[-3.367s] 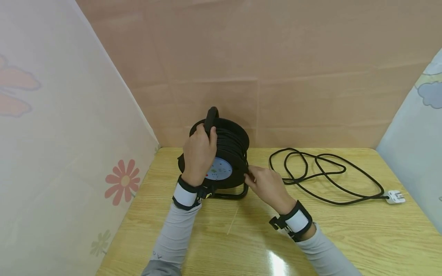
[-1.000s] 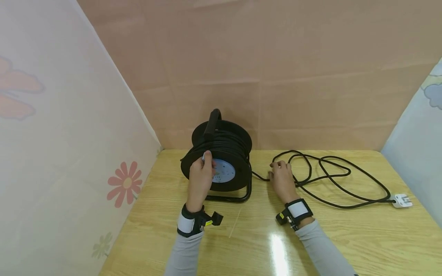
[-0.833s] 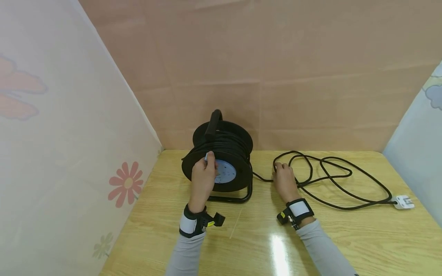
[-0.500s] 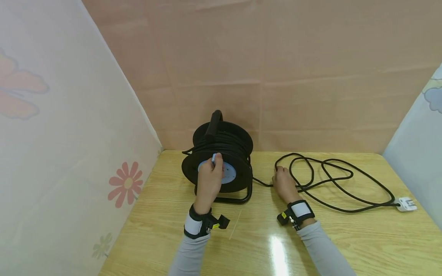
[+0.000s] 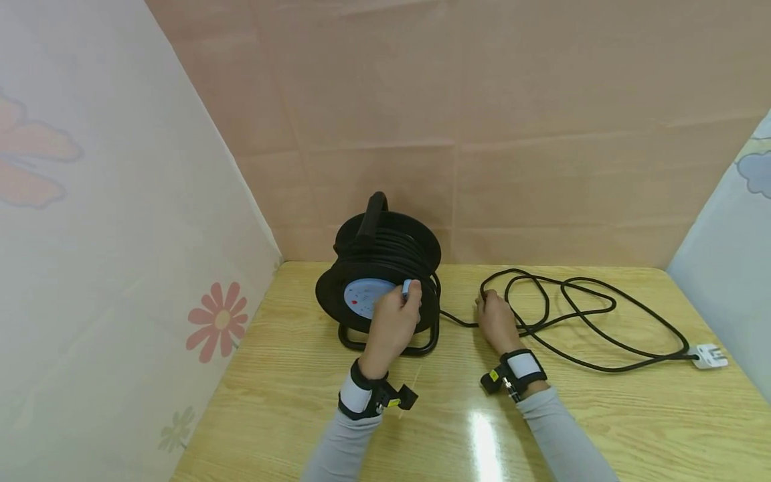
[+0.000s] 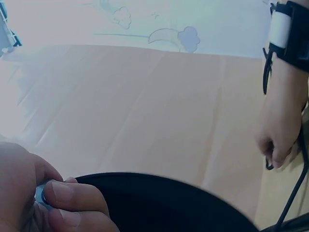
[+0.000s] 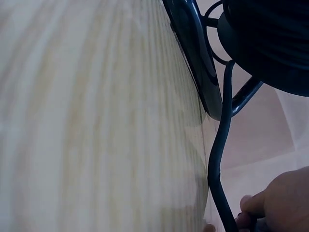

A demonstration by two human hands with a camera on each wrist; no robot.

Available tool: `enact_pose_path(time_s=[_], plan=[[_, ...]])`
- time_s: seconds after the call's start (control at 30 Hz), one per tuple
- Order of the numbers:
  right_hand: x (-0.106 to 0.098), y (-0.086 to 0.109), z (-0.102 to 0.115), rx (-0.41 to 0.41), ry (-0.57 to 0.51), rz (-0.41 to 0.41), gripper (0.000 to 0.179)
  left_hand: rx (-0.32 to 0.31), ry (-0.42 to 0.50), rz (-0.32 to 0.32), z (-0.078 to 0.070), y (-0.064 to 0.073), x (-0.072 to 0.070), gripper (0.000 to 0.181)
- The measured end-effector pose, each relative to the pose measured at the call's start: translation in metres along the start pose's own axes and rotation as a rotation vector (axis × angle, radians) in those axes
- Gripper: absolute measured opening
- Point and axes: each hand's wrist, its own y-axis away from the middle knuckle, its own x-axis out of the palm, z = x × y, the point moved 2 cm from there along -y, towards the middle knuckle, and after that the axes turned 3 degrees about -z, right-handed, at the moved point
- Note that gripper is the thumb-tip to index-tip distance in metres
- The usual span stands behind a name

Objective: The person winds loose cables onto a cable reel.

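In the head view, we see a wood-grain table [image 5: 602, 415] meeting brown paper [image 5: 542, 187] toward twelve o'clock. Markings on the blue socket disc [image 5: 364, 294] of the cable reel [image 5: 376, 270], near centre, are too small to read. The left hand [image 5: 390, 325] grips the crank knob [image 5: 406, 287]; toward three o'clock from it, apart, the right hand [image 5: 496, 321] pinches black cable [image 5: 527, 329]. The white plug [image 5: 711, 356] lies near the right edge. In the left wrist view, we find the knob at eight o'clock. In the right wrist view, cable drops from two o'clock toward five.

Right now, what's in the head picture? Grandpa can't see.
A person's left hand grips a pale-blue knob on a black cable reel; the right hand holds its cord, which loops across a wooden table to a white plug.
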Motion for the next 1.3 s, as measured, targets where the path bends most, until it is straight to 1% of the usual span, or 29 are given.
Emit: enact_pose_path(time_s=[0.13,0.3,0.5,0.7,0.97,1.1,1.3], plan=[[0.0,0.0,0.0,-0.008,0.008,-0.003,0.031,-0.015,-0.017,0.019,0.002,0.001,0.008,0.049],[-0.001,0.0,0.001,-0.022,0.016,-0.013,0.03,-0.025,-0.034,0.029,0.005,0.001,0.014,0.048],[-0.002,-0.001,0.002,-0.039,0.017,-0.01,0.036,-0.038,0.001,0.03,0.006,0.001,0.017,0.045],[-0.002,-0.001,0.002,-0.014,0.003,0.015,0.036,-0.043,0.053,0.045,0.008,0.001,0.021,0.045],[-0.003,-0.001,0.003,0.021,-0.034,0.051,0.038,-0.028,0.051,0.056,0.01,0.004,0.026,0.046],[-0.003,-0.001,0.002,0.035,-0.064,0.046,0.038,-0.027,0.039,0.058,0.011,0.004,0.027,0.046],[-0.003,0.0,0.001,0.041,-0.103,0.001,0.038,-0.027,0.032,0.067,0.013,0.004,0.03,0.045]])
